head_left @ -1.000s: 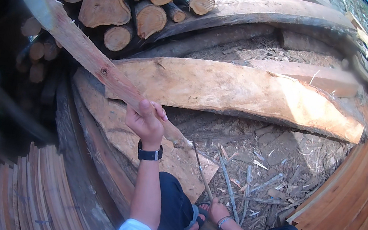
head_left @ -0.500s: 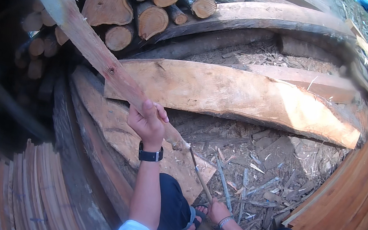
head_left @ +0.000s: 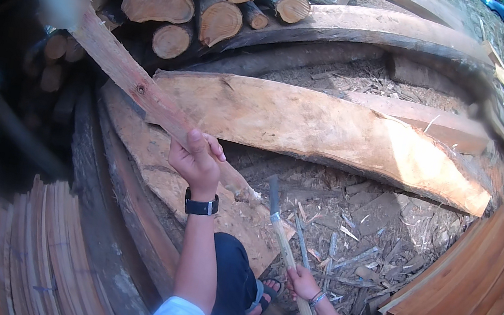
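My left hand (head_left: pixel 198 161) is wrapped round a long, narrow wooden board (head_left: pixel 122 69), which slants from the upper left down to its rough, pale end near the middle. A dark knot marks the board's face. In my right hand (head_left: pixel 303 282) is a long-handled blade tool (head_left: pixel 285 248), gripped partway along its pale wooden handle. Its narrow, flat metal blade points up and stands just right of the board's lower end, apart from it. Below the board's end lies a broad wooden slab (head_left: pixel 165 167) on the ground.
Ahead lies a wide, live-edged slab (head_left: pixel 284 118), with stacked logs (head_left: pixel 219 20) behind it at upper left. Sawn boards are stacked at right (head_left: pixel 467 277) and at lower left (head_left: pixel 47 244). Bark and wood chips (head_left: pixel 370 242) litter the ground between.
The blade has moved away from the board's lower end and swung upward, showing its flat side. The board, still in my left hand, has shifted slightly left.
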`<state>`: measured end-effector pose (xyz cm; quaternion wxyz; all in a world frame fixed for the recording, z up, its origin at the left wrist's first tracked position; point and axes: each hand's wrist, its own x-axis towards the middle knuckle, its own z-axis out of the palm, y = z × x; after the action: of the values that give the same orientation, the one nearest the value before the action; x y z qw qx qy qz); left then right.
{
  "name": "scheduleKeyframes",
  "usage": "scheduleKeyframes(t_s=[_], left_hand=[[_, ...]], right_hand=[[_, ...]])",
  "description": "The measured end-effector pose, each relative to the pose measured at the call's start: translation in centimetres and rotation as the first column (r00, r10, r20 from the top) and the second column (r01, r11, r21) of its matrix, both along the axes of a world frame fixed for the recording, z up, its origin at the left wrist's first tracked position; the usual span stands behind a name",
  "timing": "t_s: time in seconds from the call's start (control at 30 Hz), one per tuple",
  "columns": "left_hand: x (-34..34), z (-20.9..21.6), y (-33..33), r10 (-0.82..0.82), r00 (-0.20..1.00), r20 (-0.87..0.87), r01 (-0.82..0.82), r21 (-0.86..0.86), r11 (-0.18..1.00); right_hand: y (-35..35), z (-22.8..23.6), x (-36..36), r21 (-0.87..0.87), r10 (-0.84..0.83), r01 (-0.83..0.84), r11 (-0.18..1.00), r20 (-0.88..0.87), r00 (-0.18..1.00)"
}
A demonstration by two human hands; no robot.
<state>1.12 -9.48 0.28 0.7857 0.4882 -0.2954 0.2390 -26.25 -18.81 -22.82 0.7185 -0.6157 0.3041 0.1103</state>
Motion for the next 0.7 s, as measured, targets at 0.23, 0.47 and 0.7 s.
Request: scheduleKeyframes(t_s=[0.23, 0.47, 0.7], left_hand=[[0.2, -0.1, 0.2, -0.009, 1.000, 0.022, 0.008, 0.017, 1.000], [-0.1, -0.1, -0.4, -0.028, 1.000, 0.014, 0.028, 0.015, 1.000], [0.2, 0.0, -0.2, -0.047, 0.999, -0.021, 0.047, 0.019, 0.999]], right_hand=[[2.4, 1.7, 0.3, -0.785, 0.127, -0.117, 0.608, -0.049, 0.991], [2.5, -2.8, -0.9, -0.502, 0.176, -0.228, 0.834, -0.150, 0.973], [0.1, -0.1, 0.5, 0.247, -0.077, 0.086, 0.965, -0.044, 0.996]])
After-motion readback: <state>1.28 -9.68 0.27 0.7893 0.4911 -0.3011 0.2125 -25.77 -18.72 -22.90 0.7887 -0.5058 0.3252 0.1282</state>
